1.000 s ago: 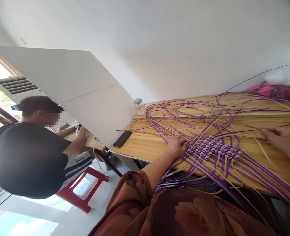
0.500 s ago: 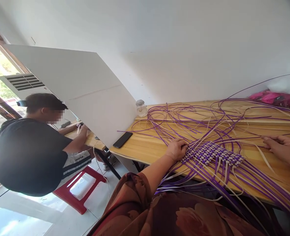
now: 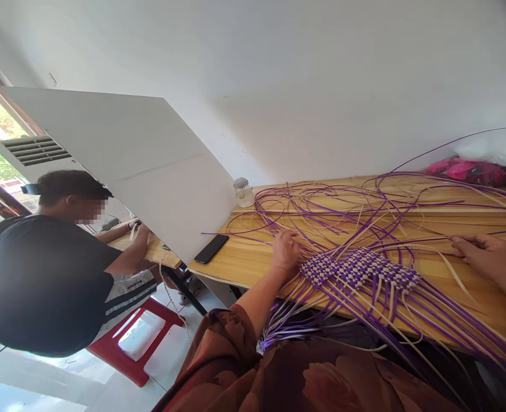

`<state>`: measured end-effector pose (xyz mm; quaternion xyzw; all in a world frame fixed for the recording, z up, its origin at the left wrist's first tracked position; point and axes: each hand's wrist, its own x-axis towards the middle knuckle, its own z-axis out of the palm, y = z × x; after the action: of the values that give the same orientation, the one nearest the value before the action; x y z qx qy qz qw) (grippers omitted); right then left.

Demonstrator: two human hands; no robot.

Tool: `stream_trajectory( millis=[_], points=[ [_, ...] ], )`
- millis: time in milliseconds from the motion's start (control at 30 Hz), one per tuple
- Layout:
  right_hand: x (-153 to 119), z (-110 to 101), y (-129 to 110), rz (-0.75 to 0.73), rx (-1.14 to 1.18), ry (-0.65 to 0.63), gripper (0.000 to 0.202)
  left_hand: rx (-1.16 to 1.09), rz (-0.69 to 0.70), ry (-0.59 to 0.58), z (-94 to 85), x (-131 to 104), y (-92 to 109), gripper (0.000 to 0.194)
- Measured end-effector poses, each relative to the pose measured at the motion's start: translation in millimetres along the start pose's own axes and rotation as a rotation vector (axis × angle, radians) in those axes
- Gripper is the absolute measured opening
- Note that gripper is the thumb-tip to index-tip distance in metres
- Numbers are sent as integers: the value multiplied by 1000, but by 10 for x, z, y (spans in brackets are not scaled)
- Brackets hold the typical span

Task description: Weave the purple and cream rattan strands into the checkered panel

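Note:
A checked purple-and-cream woven piece (image 3: 359, 268) lies near the front of the table, with long loose strips running out on several sides. My left hand (image 3: 286, 252) is at its left end, fingers curled beside the strips there; what they hold is hidden. Farther right, my right hand (image 3: 486, 252) has thumb and forefinger closed on a thin purple strip (image 3: 433, 232) that stretches toward the weave. More purple and cream strips (image 3: 274, 329) hang over the front edge close to my body.
The wooden table (image 3: 253, 260) carries a tangle of loose strips at the back. A phone (image 3: 211, 249) and a clear jar (image 3: 243, 193) are at its left. Pink bundles (image 3: 467, 170) sit back right. Beyond a white partition (image 3: 162, 149), a person (image 3: 51, 274) works on a red stool (image 3: 139, 340).
My left hand has moved left and up off the weave's corner, baring its left end. The right hand keeps its pinch on the strip. The whole view has shifted slightly.

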<state>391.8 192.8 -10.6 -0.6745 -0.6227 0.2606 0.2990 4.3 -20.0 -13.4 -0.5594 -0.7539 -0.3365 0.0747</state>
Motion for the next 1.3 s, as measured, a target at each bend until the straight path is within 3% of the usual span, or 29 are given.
stream_trajectory(
  millis=[100, 233, 300, 400, 567, 700, 833, 1133, 1300],
  points=[
    [0, -1, -6, -8, -5, 1, 12, 159, -208, 35, -414, 215, -489, 31],
    [13, 4, -9, -30, 0, 6, 16, 344, -411, -82, -895, 351, -1110, 28],
    [16, 0, -18, -26, -9, 4, 17, 410, -456, -153, -1001, 357, -1298, 36],
    [16, -12, -29, -31, -43, -1, 20, 474, -467, -235, -993, 360, -1429, 37],
    [31, -2, -11, -63, -105, 9, 26, 518, -436, -333, -860, 419, -1465, 35],
    [58, 28, 24, -82, -92, 46, 34, 493, -411, -365, -850, 491, -1447, 35],
    [73, 39, 48, -103, -71, 49, 36, 426, -463, -336, -796, 588, -1356, 34],
    [106, 48, 85, -86, -125, 38, 39, 212, -682, -295, -351, 778, -977, 37],
    [83, 62, 72, -85, -95, 31, 37, 93, -706, -223, -305, 843, -839, 35]
  ],
)
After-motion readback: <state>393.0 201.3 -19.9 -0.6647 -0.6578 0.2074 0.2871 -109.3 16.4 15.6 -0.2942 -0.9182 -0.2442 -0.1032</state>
